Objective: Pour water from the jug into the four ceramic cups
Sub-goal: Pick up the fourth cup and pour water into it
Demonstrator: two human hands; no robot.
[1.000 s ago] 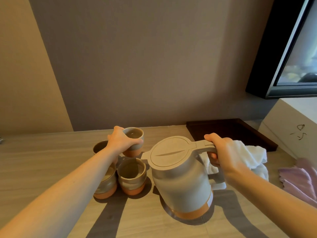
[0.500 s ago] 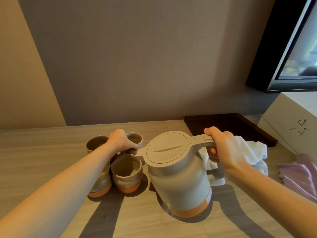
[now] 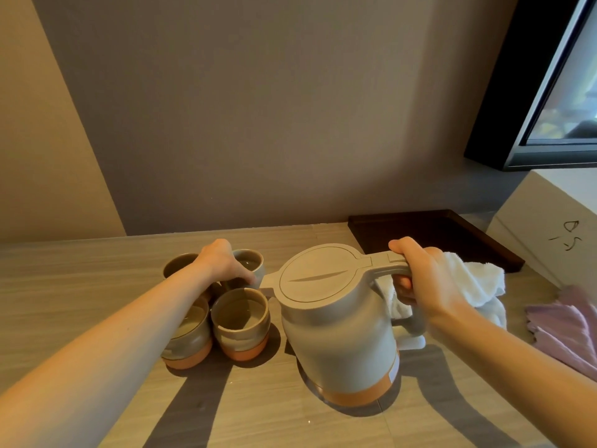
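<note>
Ceramic is back on wood: the back-right cup (image 3: 249, 262), held up beside the spout a second ago, has come down and now looks to be standing on the bench (image 3: 80, 286) among its three mates. The left grip (image 3: 219, 266) has not let go, with fingers curled round the cup's near side. Over on the other side, the right grip (image 3: 420, 279) is clenched round the handle of the grey jug (image 3: 336, 318). The jug stands upright on its orange base with its lid closed, just right of the cluster, and its spout points at the cups.

What does that mean? My read is that this cup has had its pour and is being parked, so the next cup is due.

Now the contents. The back-right cup shows a glint of water near its rim. The front-right cup (image 3: 240, 318) has liquid sitting lower down, and the front-left cup (image 3: 190, 334) shows a pale surface inside, though the forearm hides part of it. The back-left cup (image 3: 179, 265) is half covered by the wrist, and I can't tell if it holds anything. If one is left to fill, I'd bet on that one.

Behind the jug's handle lies a white towel (image 3: 478, 279), with a purple cloth (image 3: 568, 328) further right and a dark tray (image 3: 436, 234) at the back.
</note>
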